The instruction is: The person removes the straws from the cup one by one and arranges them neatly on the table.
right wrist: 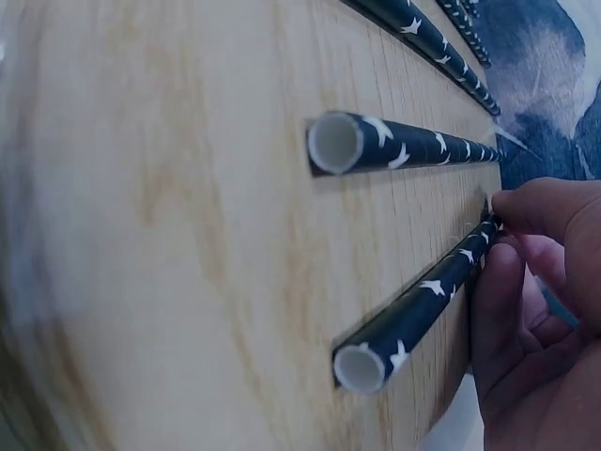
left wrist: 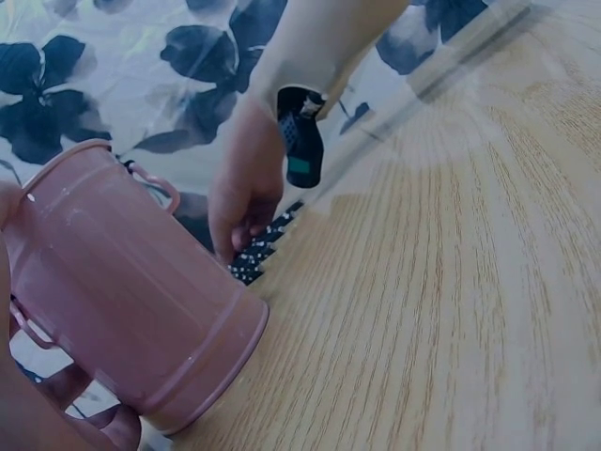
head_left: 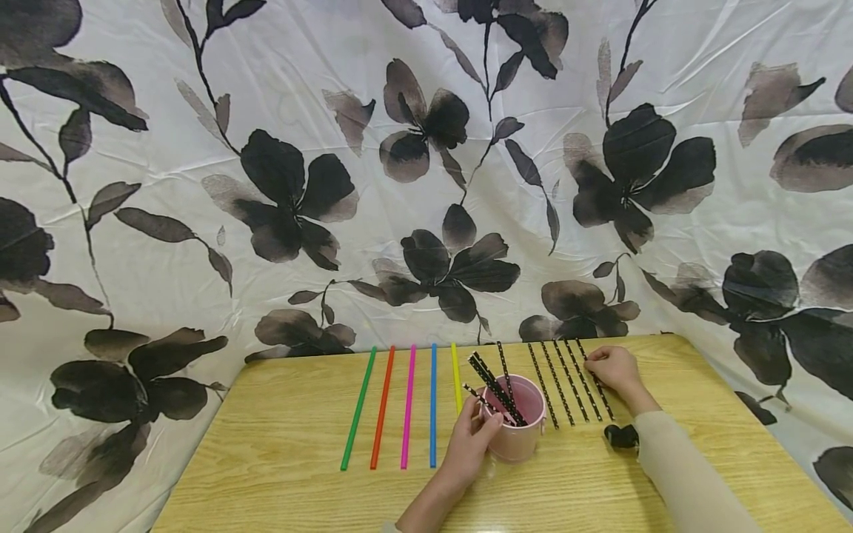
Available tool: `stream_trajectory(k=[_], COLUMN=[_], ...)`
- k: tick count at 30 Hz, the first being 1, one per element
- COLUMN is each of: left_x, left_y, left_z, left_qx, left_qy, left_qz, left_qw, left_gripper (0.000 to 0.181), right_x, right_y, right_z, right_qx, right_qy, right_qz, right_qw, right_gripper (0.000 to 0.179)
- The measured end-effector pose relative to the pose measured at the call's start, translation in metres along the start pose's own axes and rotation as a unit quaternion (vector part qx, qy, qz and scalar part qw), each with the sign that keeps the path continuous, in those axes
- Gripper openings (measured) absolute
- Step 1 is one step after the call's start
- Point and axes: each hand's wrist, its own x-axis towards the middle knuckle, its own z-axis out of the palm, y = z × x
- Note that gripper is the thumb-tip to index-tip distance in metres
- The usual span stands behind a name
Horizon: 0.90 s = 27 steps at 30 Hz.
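My left hand grips a small pink bucket by its side, thumb near the rim. Several black patterned paper straws lean inside it. In the left wrist view the bucket shows a little loop handle on each side. At the right end of a row of black straws, my right hand pinches the outermost black straw near its far end. The right wrist view shows white stars on this straw, which lies along the table between thumb and finger.
Left of the bucket, green, red, pink, blue and yellow straws lie side by side on the wooden table. More black straws lie right of the bucket. A floral cloth hangs behind.
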Motion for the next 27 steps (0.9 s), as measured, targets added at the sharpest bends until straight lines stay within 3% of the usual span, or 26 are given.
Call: stream_trajectory(k=[13, 22, 27], left_x=[-0.001, 0.000, 0.001], left_y=[0.000, 0.000, -0.001], left_z=[0.002, 0.002, 0.001], left_qx=[-0.001, -0.003, 0.001], left_qy=[-0.003, -0.002, 0.002], left_qz=[0.000, 0.002, 0.007], left_qw=[1.0000, 1.0000, 1.0000], left_gripper=[0.043, 0.044, 0.044], right_x=[-0.002, -0.002, -0.007], right_y=[0.004, -0.002, -0.024], right_z=[-0.002, -0.010, -0.021], right_qx=[0.011, 0.105, 0.105], right_qy=[-0.005, -0.010, -0.002], right_qz=[0.006, 0.034, -0.018], right_qw=[0.9999, 0.9938, 0.9943], right_gripper=[0.023, 0.026, 0.027])
